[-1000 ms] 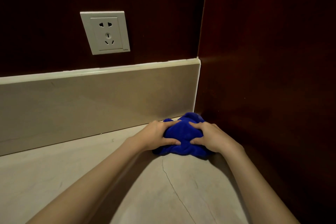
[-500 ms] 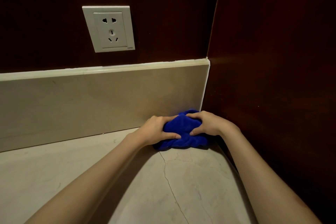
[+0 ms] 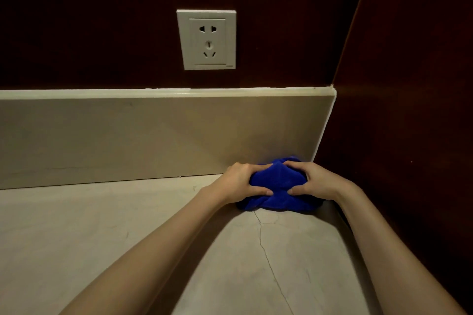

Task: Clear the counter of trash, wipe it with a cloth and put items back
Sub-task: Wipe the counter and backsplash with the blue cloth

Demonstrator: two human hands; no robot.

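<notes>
Bunched blue terry cloth (image 3: 277,184) sits between left hand (image 3: 240,180) and right hand (image 3: 318,181), both grips pinching it, now nearer the bench (image 3: 102,238) corner.

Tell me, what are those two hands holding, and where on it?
A bunched blue cloth: the left hand grips its left side, the right hand its right side.

Home interior: stone counter (image 3: 128,238), backsplash (image 3: 128,135), wall socket (image 3: 206,39), dark wood panelling (image 3: 409,84).
</notes>
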